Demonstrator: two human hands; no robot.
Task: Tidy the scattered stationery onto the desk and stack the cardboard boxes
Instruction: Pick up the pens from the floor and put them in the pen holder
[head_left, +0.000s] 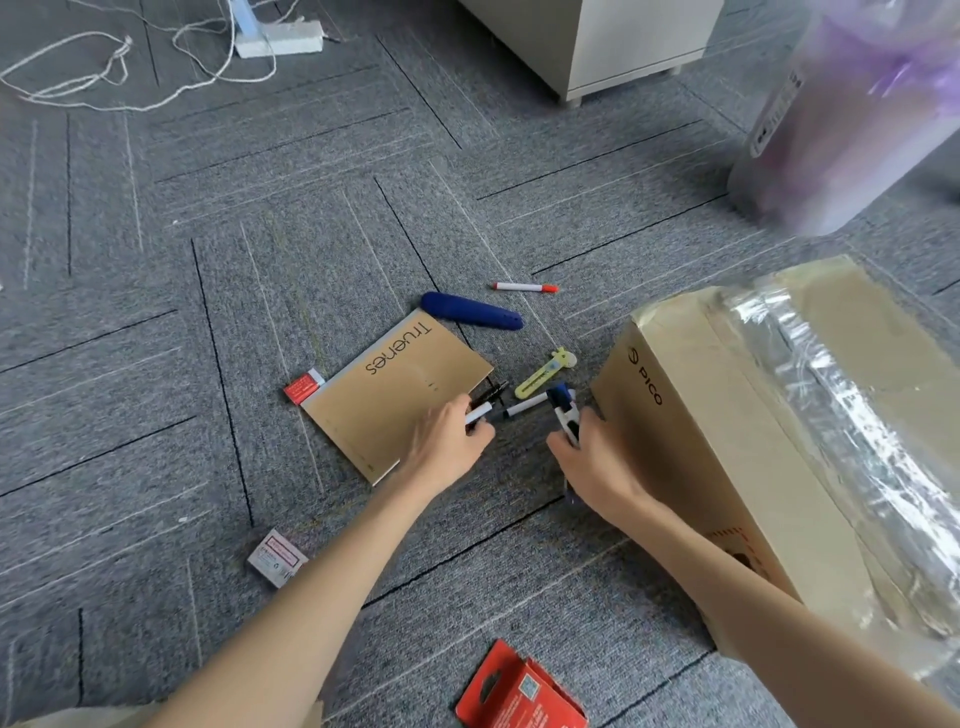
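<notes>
On the grey carpet (156, 364) the left hand (447, 441) had its fingers (480, 431) closed round a white pen (480, 414) with a dark cap, the pen's long axis running from lower left to upper right, just off the lower right corner of the notebook (400, 395). The right hand (597, 462) pinched a blue and white pen-like tool (563, 410), held nearly upright with its blue end pointing away from the person, close against the near corner of the box (727, 467). Between the two hands lay a second white pen (524, 408), its dark tip pointing left toward the left hand. The yellow cutter (545, 374) lay just beyond it, slanting up to the right. The notebook lay flat and turned on a diagonal, with a red eraser (301, 388) touching its left corner. A blue case (470, 310) lay at the notebook's far corner, long axis running left to right, and a marker (524, 287) with a red cap pointing right lay beyond that. A small pale packet (276, 557) sat apart to the left of the left forearm, and a red carton (519, 691) lay near the bottom edge. Clear plastic (841, 415) lay over the top of the box. White cord (130, 67) trailed at the far left, and a cabinet (597, 41) stood beyond
</notes>
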